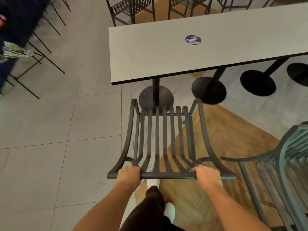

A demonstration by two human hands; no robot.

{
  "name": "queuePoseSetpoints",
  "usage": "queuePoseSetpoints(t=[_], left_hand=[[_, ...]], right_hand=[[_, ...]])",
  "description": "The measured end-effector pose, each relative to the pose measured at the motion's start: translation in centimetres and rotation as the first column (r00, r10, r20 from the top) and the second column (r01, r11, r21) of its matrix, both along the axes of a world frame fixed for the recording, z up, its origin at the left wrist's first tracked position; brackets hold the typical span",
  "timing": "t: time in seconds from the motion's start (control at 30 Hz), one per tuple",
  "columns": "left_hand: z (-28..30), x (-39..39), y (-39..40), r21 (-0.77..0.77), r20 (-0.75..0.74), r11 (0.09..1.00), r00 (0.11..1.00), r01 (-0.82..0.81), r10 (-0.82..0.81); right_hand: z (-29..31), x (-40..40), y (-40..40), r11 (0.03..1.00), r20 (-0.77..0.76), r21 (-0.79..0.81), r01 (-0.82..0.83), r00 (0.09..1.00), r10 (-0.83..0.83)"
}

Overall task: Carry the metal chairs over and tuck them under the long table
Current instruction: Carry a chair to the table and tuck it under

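I've got both hands, left and right, fingers clenched on the top rail of the chair. Chair sits at 6 o'clock of the surface, front near its edge, not tucked. Stack at 4 o'clock left to move.

A grey-tiled floor is seen at left, wood flooring at lower right. A round sticker lies on the long table.
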State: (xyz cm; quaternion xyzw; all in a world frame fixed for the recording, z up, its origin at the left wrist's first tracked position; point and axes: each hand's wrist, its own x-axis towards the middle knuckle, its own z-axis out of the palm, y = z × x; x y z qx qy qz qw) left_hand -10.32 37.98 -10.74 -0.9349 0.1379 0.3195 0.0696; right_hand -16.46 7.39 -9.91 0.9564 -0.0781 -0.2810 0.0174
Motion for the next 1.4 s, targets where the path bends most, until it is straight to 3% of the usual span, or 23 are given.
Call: queuePoseSetpoints(t=[0.53,1.13,1.4], left_hand=[[-0.8,8.3,-4.8,-0.085,-0.045,0.995,0.998,-0.052,0.048],[-1.2,12.7,-6.5,-0.131,-0.038,0.973,0.982,-0.190,0.186],[-0.7,13.5,-6.3,-0.230,-0.158,0.963,0.982,-0.142,0.107]], right_hand=[[0.3,12.7,-5.9,0.996,-0.101,-0.034,-0.077,0.992,0.073],[0.3,20.3,-8.3,0.972,-0.080,-0.014,-0.235,0.969,0.233],[2.3,21.3,-8.7,0.967,-0.136,0.206,-0.147,0.975,0.177]])
